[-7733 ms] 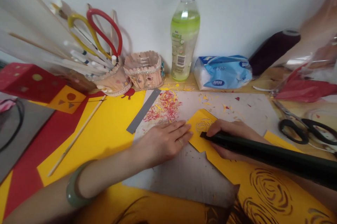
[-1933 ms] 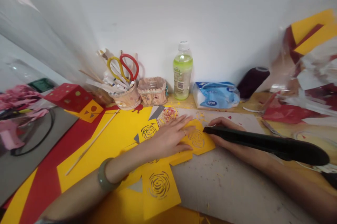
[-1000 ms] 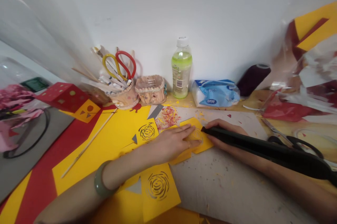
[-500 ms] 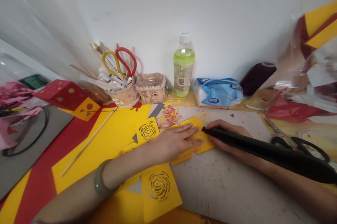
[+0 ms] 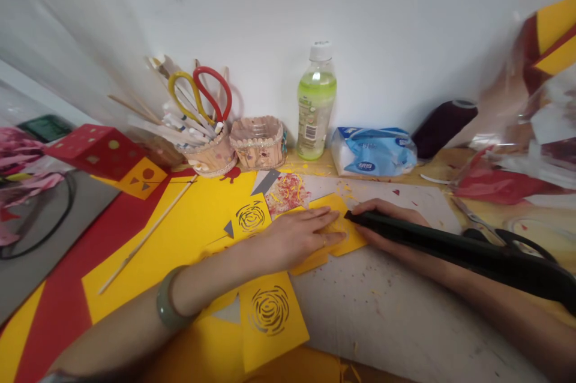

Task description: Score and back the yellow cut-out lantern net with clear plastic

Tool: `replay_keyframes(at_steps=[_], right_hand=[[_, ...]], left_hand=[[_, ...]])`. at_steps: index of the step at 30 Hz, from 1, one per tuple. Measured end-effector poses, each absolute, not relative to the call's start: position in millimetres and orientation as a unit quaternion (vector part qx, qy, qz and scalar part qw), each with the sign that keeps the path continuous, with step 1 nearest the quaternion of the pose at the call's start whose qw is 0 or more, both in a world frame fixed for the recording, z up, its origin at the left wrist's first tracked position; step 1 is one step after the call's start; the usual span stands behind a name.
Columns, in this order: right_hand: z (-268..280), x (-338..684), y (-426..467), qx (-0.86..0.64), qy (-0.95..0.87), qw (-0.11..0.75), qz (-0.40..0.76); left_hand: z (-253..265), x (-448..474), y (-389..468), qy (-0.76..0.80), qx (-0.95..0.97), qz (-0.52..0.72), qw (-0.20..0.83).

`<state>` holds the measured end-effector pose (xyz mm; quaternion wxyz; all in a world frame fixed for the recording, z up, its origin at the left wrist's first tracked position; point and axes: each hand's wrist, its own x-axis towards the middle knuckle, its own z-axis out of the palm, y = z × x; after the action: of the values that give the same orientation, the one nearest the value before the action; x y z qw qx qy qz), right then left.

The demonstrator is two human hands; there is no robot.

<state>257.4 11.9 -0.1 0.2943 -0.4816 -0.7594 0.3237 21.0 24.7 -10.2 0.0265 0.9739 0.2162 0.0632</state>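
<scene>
Head camera: a yellow sheet [image 5: 355, 244] is pinned against the grey board [image 5: 351, 299] by the left hand [image 5: 299, 239], which is laid flat over it, fingers stretched out and closed on nothing. Beside those fingertips, the front end of a long black tool [image 5: 427, 242] is pinched between the thumb and fingers of the right hand [image 5: 396, 210], close to the sheet's edge; whether the sheet is touched by the tip cannot be told, nor can the tool's kind. If the left palm were eased, the sheet could be slid askew, since little else is seen to hold it down. The swirl partly covered by those fingers is made of thin strips, which could be torn if the sheet were dragged. Were the tip sharp, a finger could be nicked, because the hands are set so near each other. The cut square [image 5: 269, 310] below the left forearm could be creased by a lowered arm; any join to the sheet is hidden.
</scene>
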Motion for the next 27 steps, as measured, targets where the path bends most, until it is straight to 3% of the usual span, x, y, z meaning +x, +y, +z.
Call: replay_keyframes(at_steps=[27], right_hand=[[-0.9, 251.7, 6.6, -0.466, -0.815, 0.240, 0.246]], left_hand=[[-10.0, 31.3, 17.5, 0.220, 0.974, 0.041, 0.035]])
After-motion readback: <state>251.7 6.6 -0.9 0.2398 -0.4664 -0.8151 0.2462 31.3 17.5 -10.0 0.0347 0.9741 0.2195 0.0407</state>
